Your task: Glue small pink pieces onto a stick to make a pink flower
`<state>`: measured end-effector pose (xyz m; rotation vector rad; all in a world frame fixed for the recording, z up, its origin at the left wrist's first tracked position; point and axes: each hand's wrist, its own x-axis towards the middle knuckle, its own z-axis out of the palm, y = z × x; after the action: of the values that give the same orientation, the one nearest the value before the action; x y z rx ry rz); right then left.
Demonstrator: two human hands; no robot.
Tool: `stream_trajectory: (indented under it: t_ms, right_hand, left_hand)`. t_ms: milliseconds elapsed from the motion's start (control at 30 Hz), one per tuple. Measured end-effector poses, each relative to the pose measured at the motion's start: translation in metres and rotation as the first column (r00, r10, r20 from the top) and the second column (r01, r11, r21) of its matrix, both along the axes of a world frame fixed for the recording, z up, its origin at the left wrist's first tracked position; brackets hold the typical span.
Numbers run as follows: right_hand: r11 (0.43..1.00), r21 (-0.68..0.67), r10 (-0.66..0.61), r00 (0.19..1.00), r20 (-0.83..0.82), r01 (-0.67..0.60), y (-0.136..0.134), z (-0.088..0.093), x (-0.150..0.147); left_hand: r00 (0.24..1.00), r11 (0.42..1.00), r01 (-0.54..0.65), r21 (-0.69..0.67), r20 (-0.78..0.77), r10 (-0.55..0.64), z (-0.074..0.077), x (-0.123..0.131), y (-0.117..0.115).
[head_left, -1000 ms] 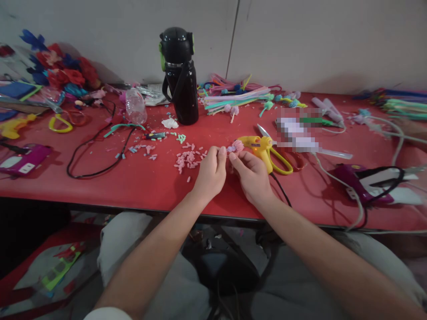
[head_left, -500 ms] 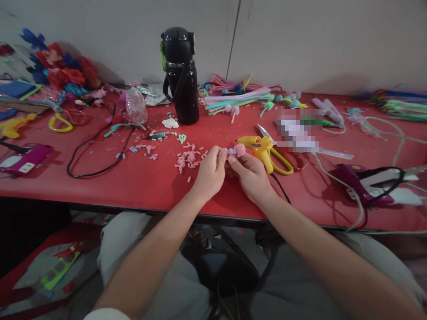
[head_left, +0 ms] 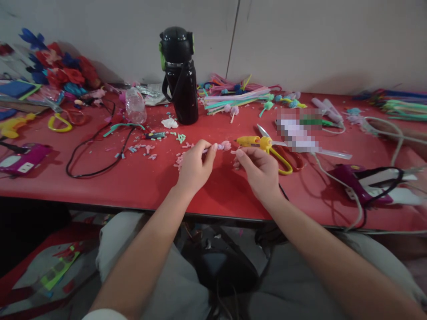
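Note:
My left hand (head_left: 196, 168) is closed, pinching a small pink and lilac fuzzy pipe-cleaner flower (head_left: 224, 146) whose head points right. Opposite it, my right hand (head_left: 262, 172) holds a short pink pipe-cleaner piece (head_left: 234, 152) between thumb and forefinger. A gap separates the two hands. Behind my left hand lies a pile of short pink pieces (head_left: 179, 161), partly hidden by it. Just beyond my right hand are a yellow glue gun (head_left: 249, 141) and scissors (head_left: 286, 168) with yellow and red handles.
A black bottle (head_left: 182, 89) stands at the back, beside bundled pipe cleaners (head_left: 233, 101). Purple power strips (head_left: 26, 159) sit at both ends with loose cords. A clear plastic bottle (head_left: 135, 106) is on the left. Part of another person's arm (head_left: 412, 137) shows at the right edge.
My hands have moved apart. The left has gone left with the flower; the right has let go of the flower and now holds a short pink piece. An arm has appeared at far right.

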<state>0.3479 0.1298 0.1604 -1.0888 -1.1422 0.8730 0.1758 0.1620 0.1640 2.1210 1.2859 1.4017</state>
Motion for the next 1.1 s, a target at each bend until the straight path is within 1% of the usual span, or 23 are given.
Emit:
stream_trajectory:
  t_ms: [233, 333, 433, 633, 833, 1100]
  right_hand:
    - [0.998, 0.053, 0.028, 0.994, 0.107, -0.034, 0.003, -0.003, -0.001]
    - [0.998, 0.065, 0.006, 0.987, 0.158, -0.016, 0.006, -0.007, -0.001]
    - [0.996, 0.085, -0.014, 0.985, 0.170, -0.001, 0.008, -0.010, 0.000]
    - [0.998, 0.068, -0.012, 0.985, 0.171, 0.000, 0.009, -0.011, -0.001]
    - [0.997, 0.072, -0.043, 0.977, 0.209, 0.028, 0.009, -0.010, -0.001]
    - [0.997, 0.070, -0.047, 0.979, 0.199, 0.034, 0.010, -0.013, 0.000]
  left_hand:
    - [0.994, 0.995, 0.010, 0.104, -0.107, 0.002, -0.004, 0.003, -0.003]
    - [0.991, 0.991, 0.019, 0.134, -0.131, -0.001, -0.005, 0.002, -0.002]
    - [0.989, 0.987, 0.030, 0.159, -0.148, -0.006, -0.005, 0.003, -0.002]
    - [0.983, 0.983, 0.036, 0.180, -0.184, -0.002, -0.004, 0.004, -0.004]
    - [0.983, 0.983, 0.036, 0.179, -0.183, -0.002, -0.005, 0.004, -0.005]
    - [0.978, 0.982, 0.040, 0.185, -0.209, 0.000, -0.006, 0.003, -0.005]
